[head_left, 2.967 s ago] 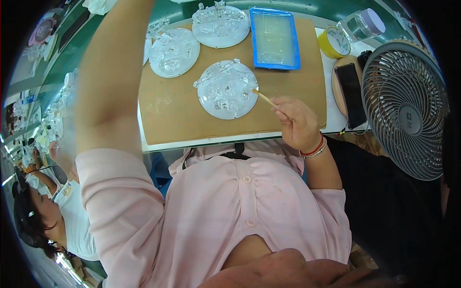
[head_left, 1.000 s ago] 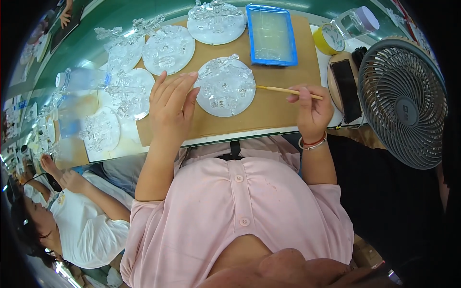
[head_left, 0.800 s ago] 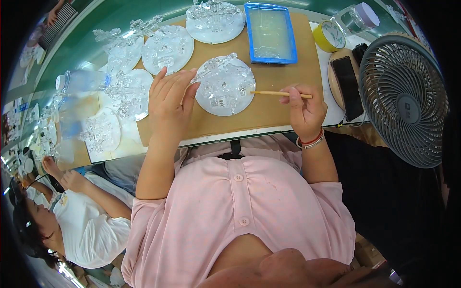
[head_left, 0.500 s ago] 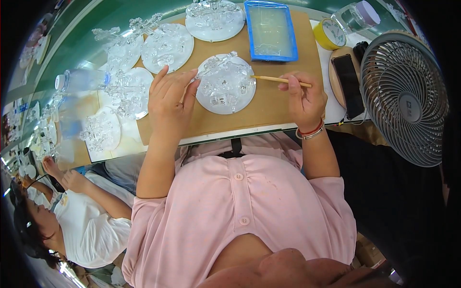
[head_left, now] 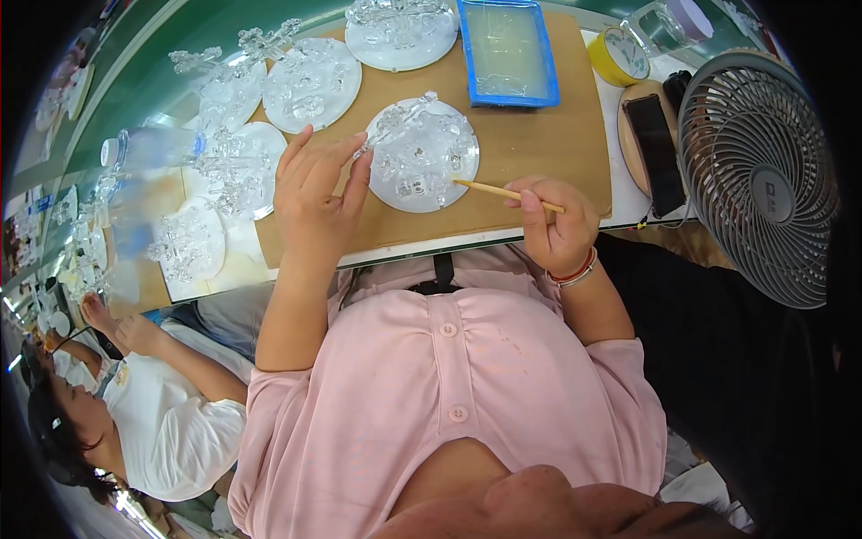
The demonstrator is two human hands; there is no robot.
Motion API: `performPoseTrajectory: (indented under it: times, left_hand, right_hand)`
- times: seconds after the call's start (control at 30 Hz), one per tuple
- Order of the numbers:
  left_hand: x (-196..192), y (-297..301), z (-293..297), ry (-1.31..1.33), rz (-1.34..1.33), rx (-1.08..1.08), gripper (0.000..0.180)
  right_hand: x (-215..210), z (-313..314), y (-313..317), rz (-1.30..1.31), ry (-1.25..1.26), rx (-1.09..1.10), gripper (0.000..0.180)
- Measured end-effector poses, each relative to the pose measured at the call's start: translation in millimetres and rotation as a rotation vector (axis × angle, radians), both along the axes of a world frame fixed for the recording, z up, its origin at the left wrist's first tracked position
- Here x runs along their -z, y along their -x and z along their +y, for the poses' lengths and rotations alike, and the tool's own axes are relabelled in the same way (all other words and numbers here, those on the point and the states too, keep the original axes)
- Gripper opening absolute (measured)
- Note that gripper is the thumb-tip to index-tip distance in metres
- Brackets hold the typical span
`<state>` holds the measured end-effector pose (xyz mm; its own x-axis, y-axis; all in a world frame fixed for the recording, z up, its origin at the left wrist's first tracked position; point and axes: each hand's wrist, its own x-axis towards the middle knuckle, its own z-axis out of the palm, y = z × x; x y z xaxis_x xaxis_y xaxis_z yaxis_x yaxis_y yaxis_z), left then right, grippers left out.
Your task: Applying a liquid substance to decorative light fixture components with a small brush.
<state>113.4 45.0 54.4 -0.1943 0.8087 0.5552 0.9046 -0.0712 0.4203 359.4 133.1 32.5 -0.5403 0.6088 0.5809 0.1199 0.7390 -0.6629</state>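
A round white disc (head_left: 462, 130) lies flat on the brown board, with a cluster of clear plastic parts (head_left: 415, 154) on top. My left hand (head_left: 314, 190) is at the disc's left edge, thumb and forefinger pinched on the end of a clear plastic piece (head_left: 388, 130); its other fingers are raised. Between its fingers my right hand (head_left: 558, 220) grips a slim wooden stick (head_left: 489, 189) with a tapered tip. That tip meets the clear parts at the disc's lower right; whether it carries anything is too small to see.
A blue-rimmed tray (head_left: 550, 54) stands behind the disc. More discs with clear parts (head_left: 314, 85) lie to the left, near a clear bottle (head_left: 153, 148). Yellow tape (head_left: 611, 58), a phone (head_left: 654, 157) and a grey fan (head_left: 763, 180) are at right. Another person (head_left: 171, 413) sits at left.
The stick's tip has moved from the disc's right edge to its lower right, my right hand coming down and nearer to me. My left hand stays almost where it was.
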Motion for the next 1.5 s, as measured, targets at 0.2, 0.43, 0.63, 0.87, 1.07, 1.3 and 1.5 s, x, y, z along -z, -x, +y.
performPoseTrajectory:
  times: [0.2,0.43,0.63,0.87,1.07,1.3,1.5]
  left_hand:
    - [1,1,-9,-0.004,0.006,0.018,0.022]
    - [-26,-1,11,0.128,-0.284,0.086,0.032]
    - [-32,5,20,0.265,0.003,0.165,0.032]
    - [-35,-6,11,0.186,-0.032,0.107,0.028]
    - [-37,-13,0,0.254,-0.023,0.011,0.027]
    - [-37,-15,-4,0.231,-0.07,0.011,0.026]
    - [-34,-24,0,0.163,-0.095,-0.015,0.026]
  right_hand:
    - [1,-1,6,0.036,0.002,-0.055,0.003]
    - [2,-1,6,0.095,0.029,0.008,0.004]
    - [2,-2,4,0.041,-0.02,-0.031,0.004]
    - [1,7,-8,-0.003,-0.017,0.061,0.004]
    - [1,8,-11,-0.002,-0.033,0.027,0.004]
    - [3,11,-11,-0.005,-0.036,0.052,0.005]
    - [7,27,-9,-0.018,-0.03,0.088,0.005]
